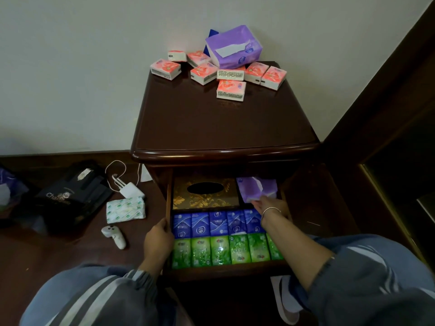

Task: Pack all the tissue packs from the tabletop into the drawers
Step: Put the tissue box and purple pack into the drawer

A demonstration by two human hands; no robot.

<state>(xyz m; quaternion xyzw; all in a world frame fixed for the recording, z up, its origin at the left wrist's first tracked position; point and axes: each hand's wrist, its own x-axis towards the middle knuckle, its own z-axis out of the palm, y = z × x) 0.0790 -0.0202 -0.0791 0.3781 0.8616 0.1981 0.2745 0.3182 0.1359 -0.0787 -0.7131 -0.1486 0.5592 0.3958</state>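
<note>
Head view: one look down over a dark bedside cabinet with its drawer pulled out.
Tabletop (211, 118): glossy dark wood with rounded corners, and it threw back reflections of the packs.
Pink packs (231, 89): eight small blocky bricks in shiny film, scattered along the back of the tabletop. Their print was too small to read.
Open purple pack (233, 47): big, soft and crinkly, at the back against the wall, with white tissue showing through its slit.
Drawer (168, 198): dark wood, open and nearly full.
Gold tissue box (204, 198): rigid, with a leafy gold pattern and an oval slot, at the back left of the drawer.
Purple soft pack (255, 188): in the drawer's back right corner, just beside the gold box and tilted.
Right hand (270, 207): it grasped the near end of the purple soft pack, with a thin silvery bangle (271, 211) on the wrist.
Left hand (159, 241): fingers were curled round the drawer's left wall.
Blue packs (216, 223): a glossy upright row across the middle of the drawer. The logos were unreadable.
Green packs (221, 251): a shiny leafy-print row at the front.
Floor: a green-and-white soft pack (125, 209), a white charger (131, 190) with its cable, and a white controller (114, 236).
Black bag (70, 196): on the floor at the left, with lettering beginning "Cha" and the rest unclear.
</note>
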